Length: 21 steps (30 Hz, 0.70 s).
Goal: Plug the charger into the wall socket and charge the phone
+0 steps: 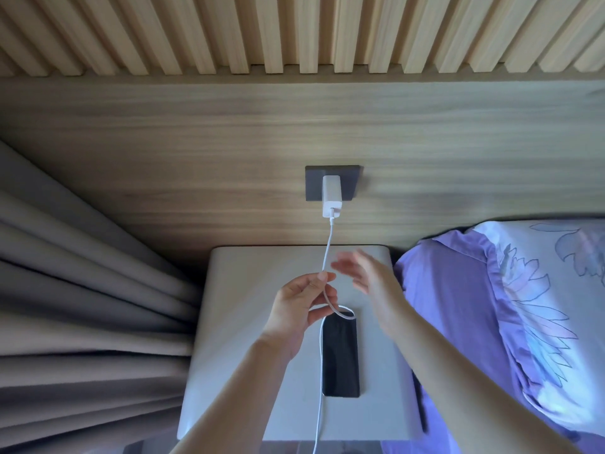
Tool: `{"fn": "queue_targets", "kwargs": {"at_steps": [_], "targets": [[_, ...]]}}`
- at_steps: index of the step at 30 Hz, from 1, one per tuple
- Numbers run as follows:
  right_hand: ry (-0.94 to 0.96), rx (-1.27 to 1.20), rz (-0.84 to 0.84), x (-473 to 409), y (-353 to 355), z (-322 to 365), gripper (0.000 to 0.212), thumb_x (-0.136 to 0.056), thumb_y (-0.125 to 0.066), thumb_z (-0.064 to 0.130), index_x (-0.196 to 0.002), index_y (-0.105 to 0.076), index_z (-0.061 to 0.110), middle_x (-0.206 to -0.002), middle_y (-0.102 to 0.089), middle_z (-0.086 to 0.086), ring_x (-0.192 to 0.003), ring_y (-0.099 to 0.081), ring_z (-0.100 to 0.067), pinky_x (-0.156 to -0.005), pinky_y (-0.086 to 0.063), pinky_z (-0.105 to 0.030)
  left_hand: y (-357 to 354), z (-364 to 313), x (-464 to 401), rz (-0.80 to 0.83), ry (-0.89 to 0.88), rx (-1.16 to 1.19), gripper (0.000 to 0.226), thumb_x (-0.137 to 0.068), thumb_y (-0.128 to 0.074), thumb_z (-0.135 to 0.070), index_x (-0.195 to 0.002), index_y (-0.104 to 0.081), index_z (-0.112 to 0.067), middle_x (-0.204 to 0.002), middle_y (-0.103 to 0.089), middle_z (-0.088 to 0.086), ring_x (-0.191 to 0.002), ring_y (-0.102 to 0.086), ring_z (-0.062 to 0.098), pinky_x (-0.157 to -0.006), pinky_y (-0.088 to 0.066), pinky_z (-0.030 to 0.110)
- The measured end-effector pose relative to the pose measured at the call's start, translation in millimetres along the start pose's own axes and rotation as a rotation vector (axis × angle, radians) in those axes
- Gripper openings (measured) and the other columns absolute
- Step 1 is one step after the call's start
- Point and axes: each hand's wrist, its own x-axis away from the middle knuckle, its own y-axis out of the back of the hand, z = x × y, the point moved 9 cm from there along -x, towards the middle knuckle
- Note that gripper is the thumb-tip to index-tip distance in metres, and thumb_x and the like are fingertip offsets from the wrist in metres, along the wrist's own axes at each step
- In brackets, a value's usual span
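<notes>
A white charger (pixel 332 195) sits plugged into the dark grey wall socket (pixel 313 183) on the wooden wall panel. Its white cable (pixel 328 247) runs down to my left hand (pixel 302 309), which pinches it between thumb and fingers above the nightstand. The cable loops under that hand and trails down past the left side of the black phone (pixel 340 355), off the bottom of the view. The phone lies flat, screen dark, on the white nightstand (pixel 235 322). My right hand (pixel 366 273) hovers blurred just right of the cable, fingers apart, holding nothing.
Grey curtains (pixel 82 306) hang to the left of the nightstand. A bed with a purple floral pillow (pixel 523 306) lies against its right side. Wooden slats (pixel 294 31) cover the wall above.
</notes>
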Motion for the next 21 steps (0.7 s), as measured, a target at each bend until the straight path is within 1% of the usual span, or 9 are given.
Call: {"fn": "queue_targets", "kwargs": {"at_steps": [3, 5, 7, 9, 14, 16, 18, 20, 21], "targets": [[-0.106, 0.093, 0.035, 28, 7, -52, 0.022, -0.082, -0.053, 0.024, -0.094, -0.070, 0.025, -0.119, -0.070, 0.004, -0.112, -0.058, 0.001, -0.095, -0.039, -0.013, 1, 0, 3, 0.004, -0.009, 0.047, 0.018, -0.094, -0.055, -0.015, -0.090, -0.073, -0.011, -0.070, -0.068, 0.002, -0.068, -0.068, 0.016, -0.070, -0.059, 0.028], [-0.042, 0.170, 0.050, 47, 7, -71, 0.029, -0.085, -0.054, 0.009, -0.097, -0.068, 0.032, -0.117, -0.069, 0.010, -0.107, -0.059, 0.004, -0.085, -0.043, -0.007, 1, 3, 5, 0.010, -0.007, 0.066, 0.019, -0.095, -0.053, -0.013, -0.094, -0.072, -0.010, -0.075, -0.070, 0.003, -0.073, -0.069, 0.015, -0.077, -0.060, 0.031], [0.043, 0.172, 0.017, 59, 6, -76, 0.033, -0.090, -0.057, 0.003, -0.094, -0.069, 0.034, -0.109, -0.072, 0.011, -0.108, -0.063, -0.003, -0.092, -0.046, -0.016, 1, 6, 9, 0.020, -0.006, 0.073, 0.021, -0.096, -0.050, -0.009, -0.099, -0.070, -0.011, -0.084, -0.072, 0.004, -0.083, -0.070, 0.015, -0.088, -0.056, 0.032], [0.100, 0.100, -0.023, 65, 7, -74, 0.022, -0.089, -0.063, 0.006, -0.090, -0.074, 0.025, -0.100, -0.076, 0.005, -0.103, -0.067, -0.011, -0.095, -0.049, -0.025, 4, 13, 15, 0.009, 0.003, 0.027, 0.025, -0.095, -0.048, -0.002, -0.105, -0.068, -0.014, -0.096, -0.072, 0.002, -0.094, -0.067, 0.013, -0.092, -0.052, 0.027], [0.136, -0.121, -0.041, 69, 8, -59, 0.013, -0.090, -0.063, 0.013, -0.096, -0.074, 0.015, -0.094, -0.077, -0.002, -0.094, -0.071, -0.014, -0.085, -0.057, -0.024, 20, 48, 31, -0.019, 0.083, -0.450, 0.055, -0.088, -0.043, 0.009, -0.132, -0.052, -0.022, -0.128, -0.053, -0.005, -0.122, -0.046, 0.010, -0.098, -0.033, 0.022], [0.121, -0.246, -0.040, 70, 6, -52, 0.016, -0.093, -0.058, 0.010, -0.098, -0.072, 0.016, -0.094, -0.078, -0.004, -0.094, -0.073, -0.018, -0.080, -0.060, -0.027, 23, 60, 38, -0.022, 0.091, -0.591, 0.055, -0.089, -0.049, 0.002, -0.135, -0.048, -0.027, -0.128, -0.048, -0.011, -0.121, -0.041, 0.007, -0.097, -0.031, 0.023], [0.097, -0.371, -0.035, 69, 3, -47, 0.016, -0.095, -0.055, 0.010, -0.101, -0.069, 0.015, -0.096, -0.078, -0.005, -0.094, -0.074, -0.022, -0.075, -0.061, -0.026, 27, 64, 38, -0.059, 0.050, -0.709, 0.040, -0.091, -0.053, -0.009, -0.129, -0.055, -0.023, -0.122, -0.055, -0.006, -0.116, -0.047, 0.012, -0.096, -0.038, 0.026], [0.081, -0.484, -0.024, 66, 1, -42, 0.016, -0.096, -0.053, 0.012, -0.104, -0.067, 0.014, -0.098, -0.078, -0.004, -0.097, -0.074, -0.023, -0.078, -0.060, -0.028, 34, 57, 39, -0.133, 0.034, -0.748, 0.014, -0.094, -0.054, -0.020, -0.100, -0.066, -0.020, -0.091, -0.067, -0.004, -0.088, -0.059, 0.017, -0.075, -0.043, 0.027], [0.071, -0.513, -0.017, 65, -1, -41, 0.017, -0.097, -0.052, 0.013, -0.106, -0.066, 0.014, -0.100, -0.077, -0.003, -0.100, -0.073, -0.021, -0.082, -0.058, -0.030, 35, 54, 39, -0.144, 0.051, -0.704, 0.014, -0.094, -0.052, -0.023, -0.091, -0.066, -0.020, -0.079, -0.067, -0.004, -0.075, -0.062, 0.015, -0.067, -0.042, 0.026]]}}
